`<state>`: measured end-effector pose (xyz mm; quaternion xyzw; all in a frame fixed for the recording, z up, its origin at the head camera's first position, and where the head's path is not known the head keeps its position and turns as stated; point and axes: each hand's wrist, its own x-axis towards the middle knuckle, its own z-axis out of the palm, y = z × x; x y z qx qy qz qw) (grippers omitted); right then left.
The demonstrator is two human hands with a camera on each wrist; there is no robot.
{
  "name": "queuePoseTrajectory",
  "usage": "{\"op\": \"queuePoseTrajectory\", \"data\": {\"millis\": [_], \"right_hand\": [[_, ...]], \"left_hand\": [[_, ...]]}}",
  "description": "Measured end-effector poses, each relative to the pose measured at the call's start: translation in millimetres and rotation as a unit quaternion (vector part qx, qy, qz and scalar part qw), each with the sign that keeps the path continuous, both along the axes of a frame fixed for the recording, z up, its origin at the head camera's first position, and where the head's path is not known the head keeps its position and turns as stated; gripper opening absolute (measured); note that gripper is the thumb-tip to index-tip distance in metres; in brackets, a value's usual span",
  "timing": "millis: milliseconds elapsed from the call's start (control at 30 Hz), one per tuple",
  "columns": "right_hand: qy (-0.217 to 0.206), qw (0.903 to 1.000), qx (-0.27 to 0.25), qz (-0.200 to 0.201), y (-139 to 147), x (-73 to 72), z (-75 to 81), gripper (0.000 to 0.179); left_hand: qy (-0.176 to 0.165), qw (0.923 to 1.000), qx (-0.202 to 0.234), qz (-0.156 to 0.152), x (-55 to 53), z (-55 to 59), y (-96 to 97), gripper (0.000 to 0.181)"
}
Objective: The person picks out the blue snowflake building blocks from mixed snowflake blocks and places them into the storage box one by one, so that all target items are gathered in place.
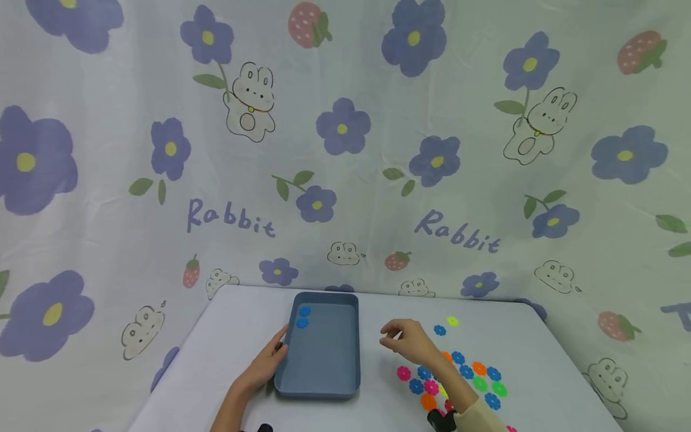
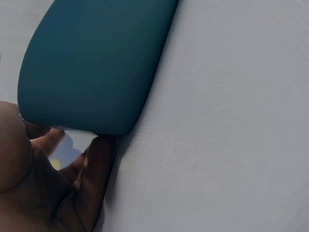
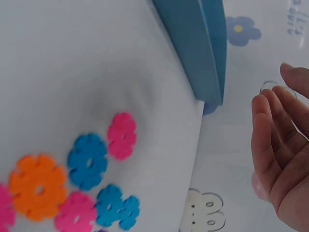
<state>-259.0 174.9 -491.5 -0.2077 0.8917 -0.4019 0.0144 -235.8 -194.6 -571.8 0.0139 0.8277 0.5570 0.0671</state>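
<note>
A blue-grey rectangular tray [image 1: 318, 354] lies on the white table, with two blue flower-shaped plastic discs [image 1: 303, 323] near its far left corner. At the tray's left side my left hand [image 1: 263, 367] grips the wall, thumb by the rim and fingers low on the outside; the left wrist view shows the tray wall [image 2: 91, 72] close up. My right hand [image 1: 411, 343] is raised between the tray and the scattered discs, fingers loosely bent. In the right wrist view, nothing shows between the thumb and fingers of the right hand [image 3: 285, 150].
Several flower-shaped discs in blue, pink, orange, green and yellow, such as a green disc [image 1: 480, 383], lie spread on the right of the table. A blue disc [image 1: 439, 330] and a yellow disc [image 1: 452, 321] sit farther back. Behind the table hangs a flower-and-rabbit printed curtain [image 1: 372, 180].
</note>
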Motion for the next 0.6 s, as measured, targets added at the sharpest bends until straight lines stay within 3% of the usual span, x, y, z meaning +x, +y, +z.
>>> {"op": "queuePoseTrajectory", "data": {"millis": [300,467,600], "right_hand": [[-0.047,0.9987,0.002,-0.019,30,15.4,-16.1,0.014],[-0.089,0.9951,0.007,-0.042,43,21.4,-26.1,0.018],[-0.094,0.9941,0.010,-0.053,49,24.1,-30.4,0.019]], "left_hand": [[-0.020,0.9995,0.022,-0.002,-3.1,3.1,0.1,0.056],[-0.021,0.9997,0.015,-0.002,-4.8,3.1,0.1,0.056],[-0.019,0.9998,0.008,-0.002,-6.8,3.5,0.0,0.056]]}}
